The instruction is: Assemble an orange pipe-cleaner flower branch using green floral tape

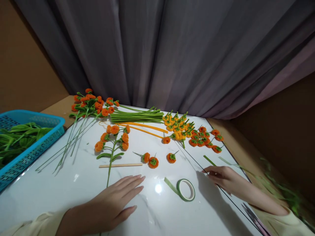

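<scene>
My left hand [115,200] lies flat near the table's front with fingers stretched out, holding nothing. Its wrist covers part of the stem of an assembled orange flower spray [112,152] with green leaves. At the right, the fingers of my right hand [222,177] are pinched on a long thin dark wire [190,155], which slants across the table. A short green pipe-cleaner piece [209,160] lies just beyond those fingers. Between my hands rests a roll of green floral tape [180,190] with its end loose. Loose orange flower heads [153,162] lie farther back.
A blue basket [52,134] of green leaves stands left. Finished orange flowers [92,101], green pipe cleaners [137,116], yellow flower heads [177,126] and orange ones [201,137] line the back. A wooden stick [120,166] lies mid-table; scissors [254,219] are at front right.
</scene>
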Tool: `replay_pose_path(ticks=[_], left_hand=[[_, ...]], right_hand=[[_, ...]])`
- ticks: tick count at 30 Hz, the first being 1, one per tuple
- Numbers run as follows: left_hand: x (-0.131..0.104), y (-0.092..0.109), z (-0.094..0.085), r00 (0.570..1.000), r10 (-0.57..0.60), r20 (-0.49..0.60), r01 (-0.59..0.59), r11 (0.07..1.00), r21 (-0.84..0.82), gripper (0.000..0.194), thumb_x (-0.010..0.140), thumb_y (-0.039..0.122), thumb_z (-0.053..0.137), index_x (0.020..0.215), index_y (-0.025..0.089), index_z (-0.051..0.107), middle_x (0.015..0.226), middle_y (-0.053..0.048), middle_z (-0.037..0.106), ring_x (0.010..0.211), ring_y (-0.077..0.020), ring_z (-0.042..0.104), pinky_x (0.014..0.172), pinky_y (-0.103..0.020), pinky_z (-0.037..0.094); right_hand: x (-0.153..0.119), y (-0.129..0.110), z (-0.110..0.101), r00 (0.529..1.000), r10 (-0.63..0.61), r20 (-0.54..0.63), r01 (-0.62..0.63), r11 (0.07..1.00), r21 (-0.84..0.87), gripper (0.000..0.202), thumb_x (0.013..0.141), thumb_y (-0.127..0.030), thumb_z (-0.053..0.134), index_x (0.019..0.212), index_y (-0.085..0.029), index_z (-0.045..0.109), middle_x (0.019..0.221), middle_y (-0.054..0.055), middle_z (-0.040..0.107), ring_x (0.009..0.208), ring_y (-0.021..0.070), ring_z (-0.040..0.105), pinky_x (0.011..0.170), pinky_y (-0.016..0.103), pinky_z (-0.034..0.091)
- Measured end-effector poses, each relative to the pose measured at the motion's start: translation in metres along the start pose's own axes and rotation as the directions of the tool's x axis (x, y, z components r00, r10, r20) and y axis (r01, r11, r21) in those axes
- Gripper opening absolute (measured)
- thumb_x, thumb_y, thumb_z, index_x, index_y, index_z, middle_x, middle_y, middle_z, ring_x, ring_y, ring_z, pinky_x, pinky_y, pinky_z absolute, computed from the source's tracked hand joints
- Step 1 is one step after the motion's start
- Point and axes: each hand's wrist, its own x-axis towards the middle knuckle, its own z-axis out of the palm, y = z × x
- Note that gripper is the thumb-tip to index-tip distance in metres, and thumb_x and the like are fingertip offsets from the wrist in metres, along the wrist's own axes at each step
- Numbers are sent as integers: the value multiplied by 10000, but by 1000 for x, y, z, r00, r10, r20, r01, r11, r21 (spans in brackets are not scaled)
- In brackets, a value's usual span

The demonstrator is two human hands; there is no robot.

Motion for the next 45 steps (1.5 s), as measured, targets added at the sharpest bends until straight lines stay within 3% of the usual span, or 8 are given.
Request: replay_pose_path(ticks=[7,12,18,27,33,41,45], left_hand=[[0,0,0,1000,3,-14,-4,1000,-20,529,910,210,490,1420,200,352,1478,-83,361,1346,-244,362,1099,-387,348],[1,1,-2,1000,15,-24,-15,1000,1,520,906,208,491,1409,187,364,1467,-91,380,1337,-243,378,1090,-385,366],[0,0,-1,1000,11,15,-11,1000,25,498,919,225,478,1402,173,371,1482,-89,353,1355,-237,347,1100,-382,351],[0,0,-1,1000,4,27,-5,999,39,482,923,226,469,1393,170,379,1485,-85,350,1359,-232,340,1105,-379,344],[0,0,0,1000,13,25,-14,999,47,482,909,204,483,1380,147,399,1481,-100,354,1357,-239,344,1098,-384,347],[0,0,-1,1000,12,-13,-12,1000,-19,498,905,200,497,1393,165,402,1474,-93,370,1351,-234,356,1118,-356,322],[1,0,0,999,10,-33,-11,999,-35,492,905,195,490,1389,167,405,1466,-98,387,1349,-233,361,1119,-360,320]], right_hand=[[-4,-9,-4,997,66,27,-68,994,91,326,732,-376,496,880,-153,682,515,-9,483,423,111,368,409,223,323],[-5,-13,-9,997,73,-35,-69,993,95,409,704,-432,489,888,-119,677,531,7,489,430,110,341,413,236,314],[2,-11,-7,995,87,-50,-81,989,120,333,686,-390,489,826,-135,650,464,-27,443,380,103,334,425,244,322],[1,-16,-2,993,100,60,-107,985,136,282,689,-365,467,775,-147,625,469,-35,435,359,91,341,409,231,314],[5,-23,-2,992,105,65,-114,982,151,249,682,-303,472,768,-132,630,440,-39,425,358,93,362,403,222,357],[0,-14,-1,994,103,-25,-98,980,174,412,708,-424,493,908,-110,671,454,-19,485,349,110,378,408,251,375],[-21,-8,0,969,41,-245,-15,994,106,434,730,-494,512,902,-138,689,569,53,616,401,148,479,417,269,419]])
